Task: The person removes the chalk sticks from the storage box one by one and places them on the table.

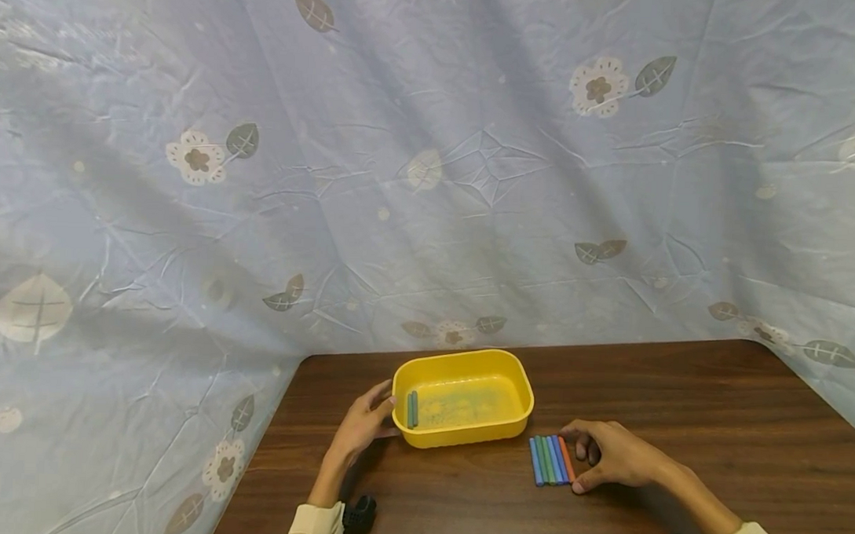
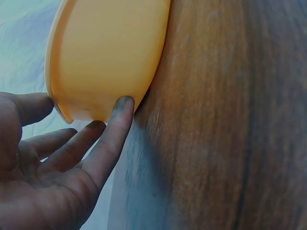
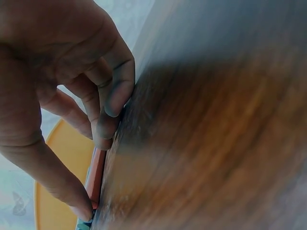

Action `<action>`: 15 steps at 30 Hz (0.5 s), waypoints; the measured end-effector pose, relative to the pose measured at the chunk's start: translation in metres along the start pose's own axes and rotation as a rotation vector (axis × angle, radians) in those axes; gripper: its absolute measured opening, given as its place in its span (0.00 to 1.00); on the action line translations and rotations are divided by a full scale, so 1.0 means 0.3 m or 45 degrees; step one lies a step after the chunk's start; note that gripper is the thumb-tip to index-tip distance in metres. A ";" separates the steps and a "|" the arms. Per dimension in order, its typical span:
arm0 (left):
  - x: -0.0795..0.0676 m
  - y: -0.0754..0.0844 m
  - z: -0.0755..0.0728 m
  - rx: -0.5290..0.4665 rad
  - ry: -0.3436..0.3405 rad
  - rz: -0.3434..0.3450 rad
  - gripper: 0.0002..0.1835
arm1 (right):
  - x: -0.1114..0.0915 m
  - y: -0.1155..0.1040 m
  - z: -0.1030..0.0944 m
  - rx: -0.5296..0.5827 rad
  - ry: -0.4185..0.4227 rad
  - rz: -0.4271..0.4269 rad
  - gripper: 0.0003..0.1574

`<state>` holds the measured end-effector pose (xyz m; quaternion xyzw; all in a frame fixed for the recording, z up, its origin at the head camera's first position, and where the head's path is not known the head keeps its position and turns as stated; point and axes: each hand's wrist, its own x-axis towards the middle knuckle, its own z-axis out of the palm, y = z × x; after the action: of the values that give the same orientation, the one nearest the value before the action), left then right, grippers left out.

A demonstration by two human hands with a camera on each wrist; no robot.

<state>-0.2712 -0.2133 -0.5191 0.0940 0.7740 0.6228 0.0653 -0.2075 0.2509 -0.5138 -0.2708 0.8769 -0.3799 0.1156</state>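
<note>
A yellow plastic tub (image 1: 457, 438) stands on the table, and two greenish chalk sticks (image 1: 411, 409) lie inside at its left end. At that end my left hand (image 1: 360, 423) holds the tub, thumb at the rim and fingertips against the outer wall (image 2: 105, 57). To the right of the tub, several blue and green chalk sticks (image 1: 546, 460) lie side by side in a row. My right hand (image 1: 622, 453) pinches the orange chalk stick (image 1: 566, 459) at the row's right edge. Its thumb (image 3: 76, 199) is at the near end, fingertips at the far end. Dark dust marks the fingertips.
The dark wooden table (image 1: 650, 385) reaches back to a pale blue, leaf-and-flower patterned cloth (image 1: 430, 181) that hangs behind and along both sides. Chalky smudges mark the tub's floor. A dark wrist device (image 1: 359, 514) sits by the left sleeve.
</note>
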 end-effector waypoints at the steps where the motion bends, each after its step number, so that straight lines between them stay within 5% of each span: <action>1: 0.001 -0.001 -0.001 0.004 -0.003 0.002 0.33 | 0.000 0.001 -0.001 0.002 -0.001 -0.001 0.49; 15: -0.013 0.013 0.006 -0.016 -0.003 0.021 0.33 | 0.018 -0.018 -0.011 -0.033 0.050 -0.009 0.51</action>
<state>-0.2668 -0.2117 -0.5156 0.1008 0.7691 0.6281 0.0615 -0.2113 0.2467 -0.5077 -0.2679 0.8829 -0.3741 0.0937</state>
